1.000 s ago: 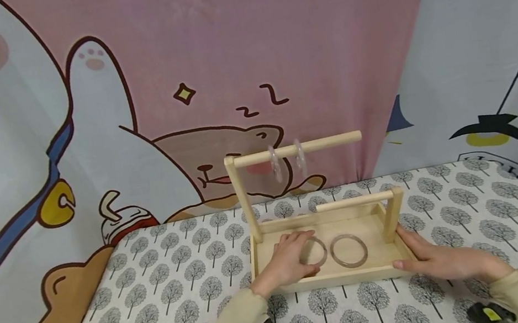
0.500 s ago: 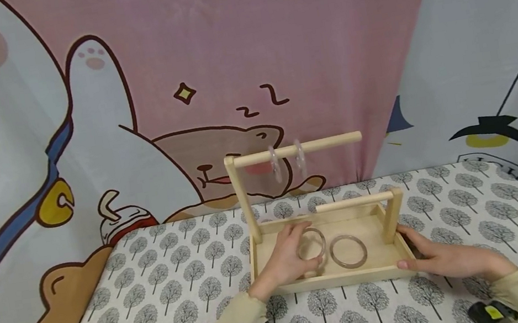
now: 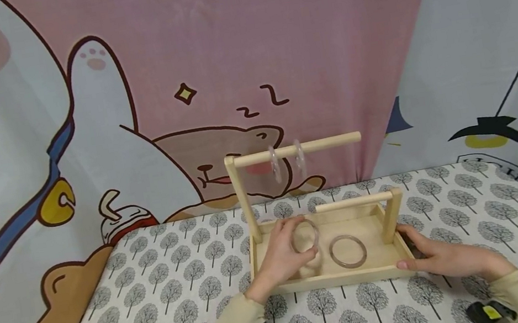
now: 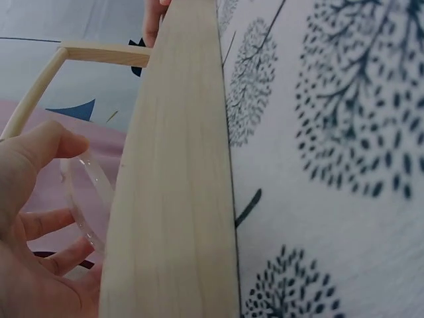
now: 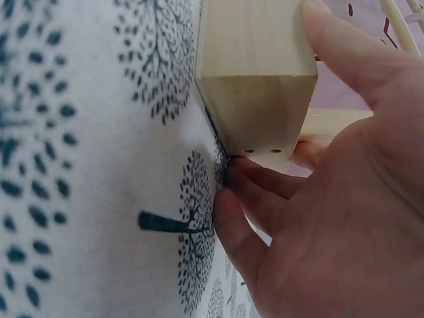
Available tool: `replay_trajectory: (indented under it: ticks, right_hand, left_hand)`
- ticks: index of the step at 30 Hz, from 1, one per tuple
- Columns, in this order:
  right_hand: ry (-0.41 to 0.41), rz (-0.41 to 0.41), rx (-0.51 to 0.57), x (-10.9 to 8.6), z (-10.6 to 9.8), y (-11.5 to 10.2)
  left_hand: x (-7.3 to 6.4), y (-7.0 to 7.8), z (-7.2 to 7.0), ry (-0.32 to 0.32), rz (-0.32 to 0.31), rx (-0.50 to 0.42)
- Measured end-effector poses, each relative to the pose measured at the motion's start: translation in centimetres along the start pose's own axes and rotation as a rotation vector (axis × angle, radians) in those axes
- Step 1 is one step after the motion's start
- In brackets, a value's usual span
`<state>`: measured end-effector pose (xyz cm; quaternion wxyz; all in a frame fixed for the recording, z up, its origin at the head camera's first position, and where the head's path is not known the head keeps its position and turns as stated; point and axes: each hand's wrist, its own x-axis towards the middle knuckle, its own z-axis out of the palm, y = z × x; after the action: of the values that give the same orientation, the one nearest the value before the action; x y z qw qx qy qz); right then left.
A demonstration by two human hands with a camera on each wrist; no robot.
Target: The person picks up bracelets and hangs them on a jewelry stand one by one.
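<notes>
A clear bangle stands raised and tilted in my left hand, gripped at its edge between thumb and fingers. In the left wrist view, thumb and fingertips touch the bangle behind the wooden wall. A second bangle lies flat in the tray of a wooden bangle stand. My right hand holds the tray's right end, thumb at the front corner and fingers along the end wall. From the stand's tall bar hang two bangles, one left of the other.
A lower bar reaches left from the short post over the tray's back. The tall post rises at the left end. A tree-print cloth covers the table. A cartoon curtain hangs behind.
My left hand has picked up the left bangle, tilting it up off the tray floor and moving slightly up and back. The right hand stays at the tray's end, its thumb slightly shifted.
</notes>
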<state>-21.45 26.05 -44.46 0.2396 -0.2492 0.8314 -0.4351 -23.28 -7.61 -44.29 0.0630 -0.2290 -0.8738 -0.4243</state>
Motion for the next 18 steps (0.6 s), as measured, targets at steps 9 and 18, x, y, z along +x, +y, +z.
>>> replay_trajectory:
  ticks: [9, 18]
  right_hand:
    - [-0.002, -0.003, -0.011, -0.1, 0.0, 0.0]
    - [0.002, -0.007, -0.031, 0.0, 0.0, 0.1]
  left_hand:
    - [0.3, 0.1, -0.2, 0.029, -0.028, -0.071]
    - [0.6, 1.0, -0.6, 0.076, -0.030, -0.210]
